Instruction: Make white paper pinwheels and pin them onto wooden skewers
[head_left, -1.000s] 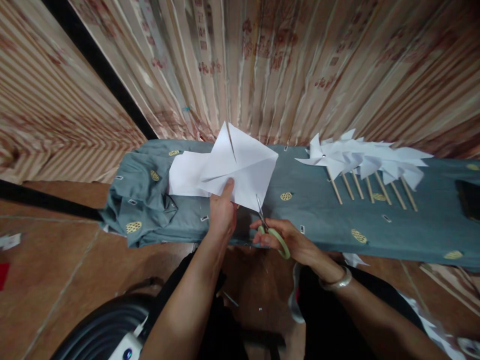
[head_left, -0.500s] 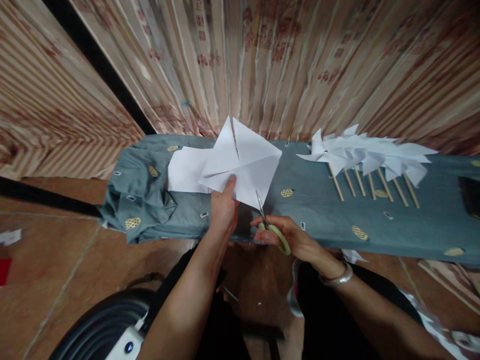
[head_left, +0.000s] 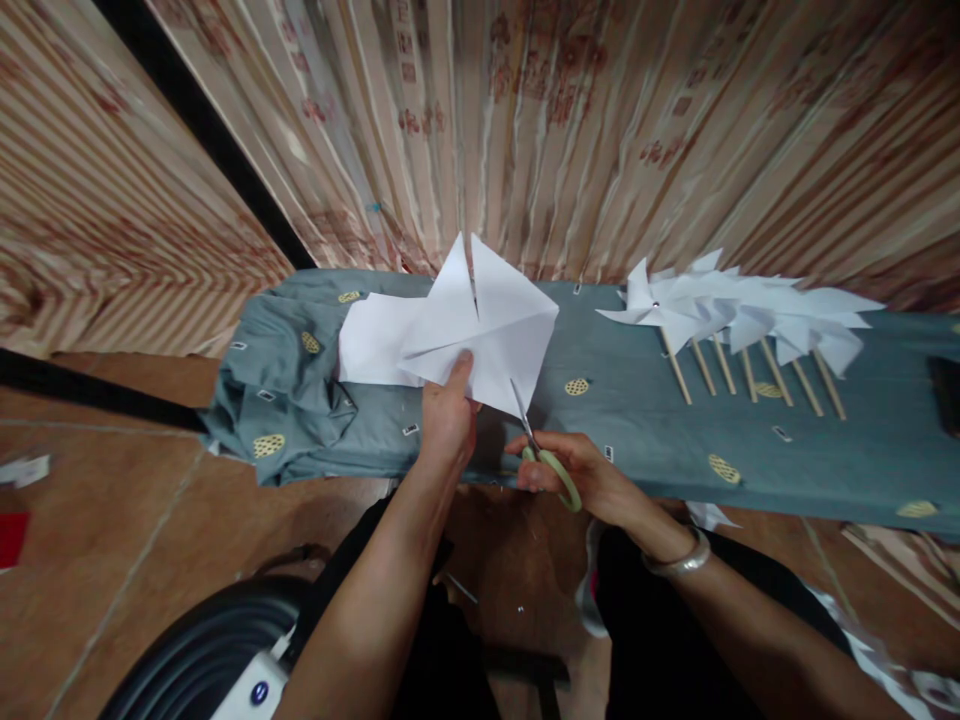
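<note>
My left hand (head_left: pixel 448 415) pinches a square sheet of white paper (head_left: pixel 517 310) near its lower edge, thumb on top. Slits run into the sheet from its top corner and its left corner. In my right hand (head_left: pixel 574 468) is a pair of scissors (head_left: pixel 553 468) with light green handles. Their blades meet the sheet at its bottom corner, one blade lying over the paper. More white paper (head_left: pixel 375 340) lies flat on the cloth, partly under the held sheet. To the right lies a row of several white paper pinwheels (head_left: pixel 750 315) on wooden sticks.
A grey-green cloth with yellow pineapple prints (head_left: pixel 645 420) covers the narrow table. Behind it hangs a striped curtain (head_left: pixel 480 120), with a black pole (head_left: pixel 210 140) at left. A dark object (head_left: pixel 946 395) lies at the right end. A round black stool (head_left: pixel 217 640) stands lower left.
The scissor blades look more closed at the paper's bottom corner. My left hand keeps its hold, and the sheet's right corner has shifted slightly left. The surroundings have moved slightly right in view.
</note>
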